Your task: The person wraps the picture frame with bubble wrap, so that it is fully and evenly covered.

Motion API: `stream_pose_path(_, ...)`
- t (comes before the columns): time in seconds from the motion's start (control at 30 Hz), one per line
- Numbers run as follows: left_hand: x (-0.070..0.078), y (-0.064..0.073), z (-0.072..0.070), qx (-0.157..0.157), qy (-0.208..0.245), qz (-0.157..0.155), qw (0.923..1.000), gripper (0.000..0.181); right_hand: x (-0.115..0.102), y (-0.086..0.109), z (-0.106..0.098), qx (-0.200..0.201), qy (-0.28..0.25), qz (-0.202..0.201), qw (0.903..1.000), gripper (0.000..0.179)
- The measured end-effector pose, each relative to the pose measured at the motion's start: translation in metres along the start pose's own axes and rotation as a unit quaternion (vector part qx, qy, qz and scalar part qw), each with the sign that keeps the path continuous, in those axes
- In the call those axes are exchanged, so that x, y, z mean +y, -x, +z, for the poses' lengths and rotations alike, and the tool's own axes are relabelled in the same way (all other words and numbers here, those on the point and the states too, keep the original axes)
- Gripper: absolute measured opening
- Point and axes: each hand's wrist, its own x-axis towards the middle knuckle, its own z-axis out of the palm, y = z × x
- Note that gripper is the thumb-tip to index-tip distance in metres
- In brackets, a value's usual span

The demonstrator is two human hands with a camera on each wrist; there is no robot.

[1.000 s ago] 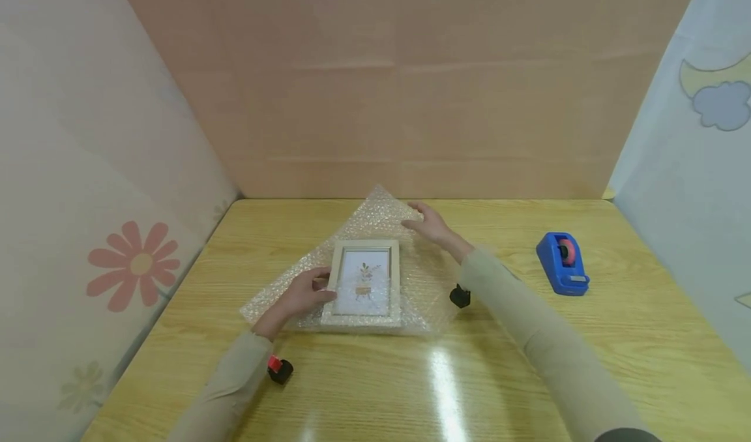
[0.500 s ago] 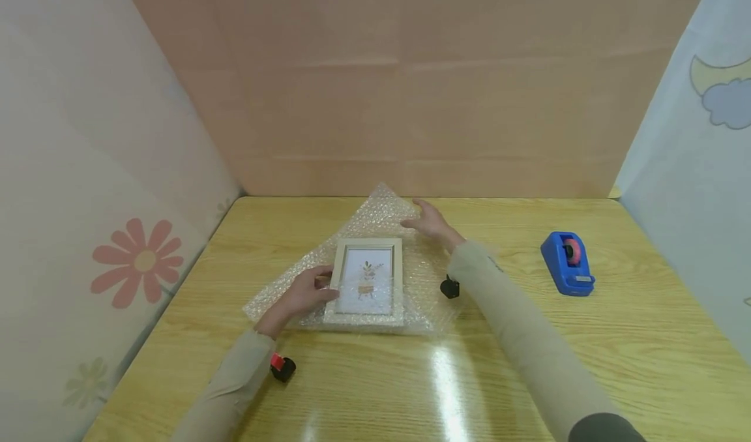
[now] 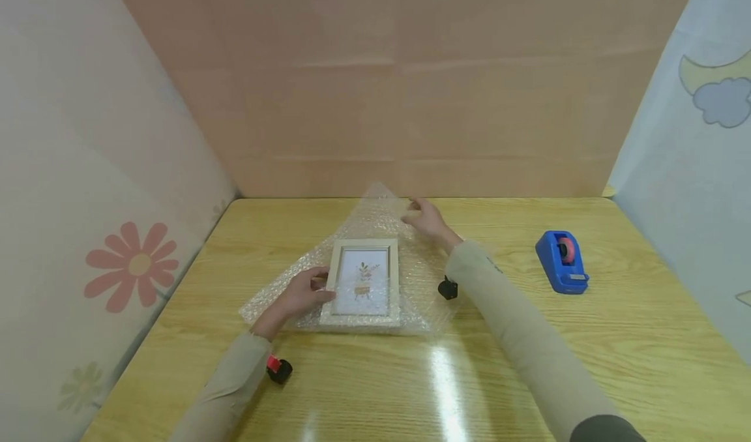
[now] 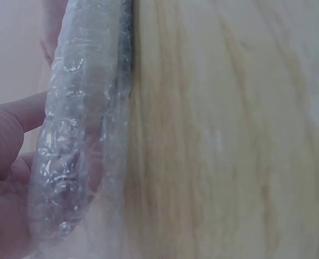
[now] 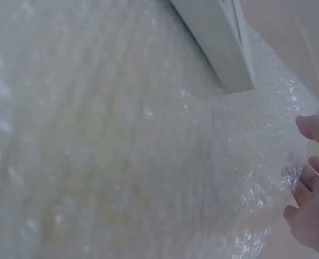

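Observation:
A cream picture frame (image 3: 394, 285) with a plant print lies face up on a sheet of bubble wrap (image 3: 375, 217), set diagonally on the table. A fold of wrap covers the lower part of the frame. My left hand (image 3: 302, 292) grips the frame's left edge through the wrap, thumb on top; the left wrist view shows its fingers around the wrapped edge (image 4: 67, 140). At the sheet's upper right edge is my right hand (image 3: 430, 221). In the right wrist view its fingertips (image 5: 310, 178) touch the wrap's edge from behind, while the thumb stands apart.
A blue tape dispenser (image 3: 561, 263) with a pink roll stands at the right of the wooden table (image 3: 499, 390). Black wrist cameras (image 3: 448, 289) hang under both forearms. A pinkish panel (image 3: 387, 103) rises behind, with pale patterned walls at both sides.
The right forearm has shifted slightly left, and the right fingers have drawn a little closer together at the wrap's edge. The left hand and the picture frame have stayed in place.

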Motion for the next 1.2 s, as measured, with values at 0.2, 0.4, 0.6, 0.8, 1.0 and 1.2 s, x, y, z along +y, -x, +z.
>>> stream_pose_path(0.2, -0.001, 0.0, -0.002, 0.0, 0.002, 0.005, 1.0, 0.059, -0.018, -0.001, 0.002, 0.041, -0.025, -0.071, 0.9963, 0.043)
stream_pose_path(0.4, -0.003, 0.0, -0.002, -0.001, 0.005, 0.007, 1.0, 0.06, -0.032, 0.001, 0.009, 0.055, -0.03, -0.124, 0.9903, 0.028)
stream_pose_path(0.6, -0.003, -0.002, -0.003, -0.002, 0.001, 0.012, 0.9999, 0.061, -0.038, 0.001, 0.018, 0.065, -0.007, -0.139, 0.9881, 0.022)
stream_pose_path(0.8, -0.004, -0.002, -0.003, 0.003, -0.006, 0.005, 1.0, 0.061, -0.047, 0.009, 0.022, 0.073, -0.004, -0.143, 0.987, 0.022)
stream_pose_path(1.0, -0.005, -0.002, -0.003, 0.009, -0.016, 0.0, 0.9998, 0.06, -0.051, 0.02, 0.022, 0.06, -0.008, -0.15, 0.9868, 0.021)
stream_pose_path(1.2, -0.005, -0.001, -0.001, 0.013, -0.02, 0.001, 0.9997, 0.059, -0.051, 0.04, 0.02, 0.019, -0.008, -0.167, 0.9857, 0.021)
